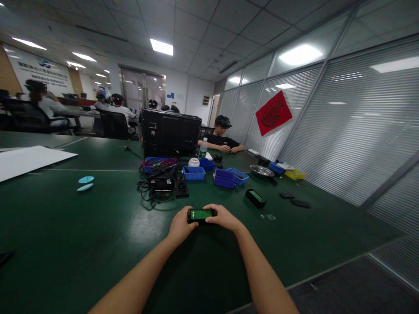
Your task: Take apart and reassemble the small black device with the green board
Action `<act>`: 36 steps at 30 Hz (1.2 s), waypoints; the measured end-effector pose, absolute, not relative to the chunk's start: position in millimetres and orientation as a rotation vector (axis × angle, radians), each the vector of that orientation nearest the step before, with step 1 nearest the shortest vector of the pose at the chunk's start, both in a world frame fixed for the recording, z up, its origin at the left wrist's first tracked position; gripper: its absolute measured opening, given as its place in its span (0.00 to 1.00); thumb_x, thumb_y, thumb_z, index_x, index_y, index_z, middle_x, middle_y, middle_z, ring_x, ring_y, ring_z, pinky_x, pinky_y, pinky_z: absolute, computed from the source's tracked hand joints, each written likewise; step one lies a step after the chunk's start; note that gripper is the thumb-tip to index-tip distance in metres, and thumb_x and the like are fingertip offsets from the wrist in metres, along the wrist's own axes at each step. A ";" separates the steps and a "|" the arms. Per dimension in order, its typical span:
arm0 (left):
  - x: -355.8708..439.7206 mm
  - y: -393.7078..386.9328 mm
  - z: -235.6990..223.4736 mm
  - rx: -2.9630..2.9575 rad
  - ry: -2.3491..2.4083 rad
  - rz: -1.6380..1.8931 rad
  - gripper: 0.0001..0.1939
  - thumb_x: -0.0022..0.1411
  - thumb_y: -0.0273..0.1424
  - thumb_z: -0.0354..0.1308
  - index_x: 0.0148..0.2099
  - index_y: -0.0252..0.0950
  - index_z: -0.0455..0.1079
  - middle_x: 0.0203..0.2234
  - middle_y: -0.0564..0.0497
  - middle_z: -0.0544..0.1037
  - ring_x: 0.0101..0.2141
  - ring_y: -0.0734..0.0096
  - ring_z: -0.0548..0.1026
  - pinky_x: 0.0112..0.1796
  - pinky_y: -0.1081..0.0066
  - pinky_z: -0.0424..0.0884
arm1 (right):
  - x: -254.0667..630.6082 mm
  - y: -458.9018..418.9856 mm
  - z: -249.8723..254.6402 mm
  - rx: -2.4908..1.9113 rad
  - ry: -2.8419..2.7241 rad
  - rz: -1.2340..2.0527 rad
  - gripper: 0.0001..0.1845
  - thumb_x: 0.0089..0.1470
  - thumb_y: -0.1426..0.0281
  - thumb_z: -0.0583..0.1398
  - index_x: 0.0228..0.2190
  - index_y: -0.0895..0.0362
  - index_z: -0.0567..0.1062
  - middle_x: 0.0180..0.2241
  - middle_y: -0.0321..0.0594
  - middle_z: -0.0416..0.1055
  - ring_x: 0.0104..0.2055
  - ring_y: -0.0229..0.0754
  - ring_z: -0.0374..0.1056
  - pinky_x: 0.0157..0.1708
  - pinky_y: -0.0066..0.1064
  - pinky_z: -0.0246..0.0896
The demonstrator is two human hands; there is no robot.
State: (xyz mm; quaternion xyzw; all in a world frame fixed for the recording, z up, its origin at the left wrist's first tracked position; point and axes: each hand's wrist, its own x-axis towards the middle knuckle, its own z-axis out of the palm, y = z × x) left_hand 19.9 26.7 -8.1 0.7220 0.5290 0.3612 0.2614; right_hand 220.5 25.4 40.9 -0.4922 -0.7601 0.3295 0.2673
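Note:
A small black rectangular case [201,215] with a green face lies between my hands, low over the green table. Whether the green face is a circuit board or a screen, I cannot tell. My left hand [181,226] grips its left end, with the thumb along the near edge. At the right end, my right hand [224,216] clasps it between thumb and fingers. A similar black case with a green face [256,198] rests on the table to the right, apart from my hands.
Ahead are tangled cables, a black soldering-station-like box [161,184], blue bins [194,173], a bottle [203,148] and a large black panel [172,133]. A metal bowl [262,171] and flat black pieces [300,203] lie right. Another person [222,137] sits across the table.

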 end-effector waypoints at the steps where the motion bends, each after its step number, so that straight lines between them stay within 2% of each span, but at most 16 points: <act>1: 20.5 27.4 -9.2 1.936 1.444 1.013 0.26 0.44 0.28 0.61 0.47 0.38 0.61 0.38 0.51 0.71 0.34 0.72 0.70 0.37 0.73 0.64 | 218.6 25.0 40.4 -1.357 -2.057 0.854 0.22 0.39 0.66 0.64 0.40 0.57 0.71 0.39 0.39 0.69 0.41 0.42 0.64 0.42 0.34 0.57; 6: 19.9 32.8 -13.8 1.885 1.532 1.124 0.22 0.47 0.24 0.55 0.48 0.36 0.61 0.35 0.51 0.68 0.30 0.75 0.68 0.37 0.71 0.66 | 200.3 20.9 35.7 -1.414 -2.041 0.776 0.21 0.43 0.60 0.61 0.38 0.59 0.71 0.34 0.39 0.68 0.35 0.39 0.64 0.35 0.31 0.60; 10: 14.8 35.6 -10.9 1.853 1.574 1.179 0.20 0.50 0.20 0.47 0.47 0.35 0.62 0.34 0.49 0.68 0.33 0.73 0.69 0.41 0.70 0.66 | 187.3 18.0 31.5 -1.291 -1.874 1.261 0.23 0.50 0.56 0.53 0.42 0.60 0.67 0.29 0.38 0.66 0.25 0.34 0.64 0.20 0.26 0.61; 12: 12.0 36.4 -8.1 1.779 1.562 1.221 0.18 0.54 0.22 0.45 0.47 0.34 0.62 0.35 0.48 0.69 0.36 0.72 0.70 0.42 0.70 0.66 | 185.0 18.1 29.4 -1.212 -1.778 1.438 0.24 0.50 0.55 0.53 0.42 0.60 0.66 0.30 0.39 0.65 0.24 0.34 0.65 0.16 0.25 0.61; 15: 9.9 36.9 -5.6 1.666 1.469 1.246 0.16 0.59 0.32 0.44 0.49 0.33 0.61 0.36 0.47 0.72 0.36 0.70 0.71 0.41 0.69 0.67 | 185.8 20.2 25.5 -1.154 -1.710 1.514 0.22 0.49 0.56 0.56 0.39 0.59 0.67 0.31 0.40 0.65 0.25 0.35 0.66 0.16 0.24 0.63; 17: 10.1 37.2 -6.3 1.662 1.432 1.220 0.19 0.58 0.36 0.47 0.50 0.34 0.61 0.38 0.47 0.72 0.37 0.69 0.72 0.41 0.68 0.68 | 187.6 22.5 22.4 -1.144 -1.685 1.538 0.20 0.49 0.57 0.56 0.38 0.59 0.67 0.31 0.39 0.65 0.24 0.34 0.67 0.16 0.23 0.63; 21: 11.7 39.2 -12.0 1.730 1.400 1.114 0.26 0.52 0.32 0.55 0.54 0.36 0.57 0.45 0.47 0.71 0.41 0.69 0.71 0.41 0.69 0.68 | 191.7 28.4 14.8 -1.146 -1.632 1.527 0.20 0.48 0.58 0.57 0.38 0.60 0.67 0.30 0.39 0.67 0.24 0.34 0.67 0.14 0.21 0.62; 25: 10.7 41.8 -14.7 1.742 1.331 1.082 0.27 0.52 0.30 0.54 0.55 0.36 0.56 0.47 0.47 0.70 0.44 0.69 0.70 0.43 0.69 0.67 | 195.0 33.6 10.0 -1.208 -1.580 1.444 0.21 0.48 0.60 0.57 0.41 0.60 0.66 0.30 0.40 0.68 0.23 0.34 0.66 0.12 0.21 0.59; 28: 7.9 41.2 -11.2 1.719 1.262 1.071 0.26 0.52 0.30 0.53 0.55 0.35 0.57 0.49 0.46 0.69 0.45 0.69 0.70 0.43 0.70 0.67 | 195.5 34.0 11.7 -1.212 -1.530 1.382 0.22 0.48 0.61 0.57 0.44 0.59 0.65 0.40 0.47 0.67 0.26 0.34 0.67 0.13 0.21 0.60; 30: 5.8 39.5 -6.5 1.700 1.186 1.038 0.25 0.51 0.30 0.53 0.53 0.34 0.59 0.48 0.46 0.70 0.45 0.69 0.70 0.44 0.71 0.67 | 195.2 32.7 14.1 -1.159 -1.531 1.362 0.25 0.47 0.63 0.58 0.47 0.57 0.64 0.49 0.48 0.62 0.30 0.35 0.67 0.14 0.21 0.61; 32: 3.9 37.4 -1.0 1.683 1.099 0.999 0.23 0.52 0.31 0.53 0.51 0.34 0.62 0.45 0.47 0.72 0.44 0.68 0.70 0.45 0.70 0.67 | 195.1 31.5 15.7 -1.109 -1.571 1.382 0.29 0.45 0.65 0.60 0.50 0.55 0.63 0.53 0.47 0.58 0.30 0.35 0.67 0.15 0.21 0.61; 36: 4.0 30.7 10.9 1.656 1.077 0.988 0.20 0.54 0.36 0.51 0.49 0.34 0.64 0.42 0.47 0.74 0.42 0.68 0.71 0.44 0.68 0.66 | 198.1 32.5 14.2 -1.113 -1.607 1.416 0.29 0.43 0.66 0.61 0.48 0.58 0.64 0.43 0.46 0.66 0.26 0.34 0.67 0.14 0.20 0.56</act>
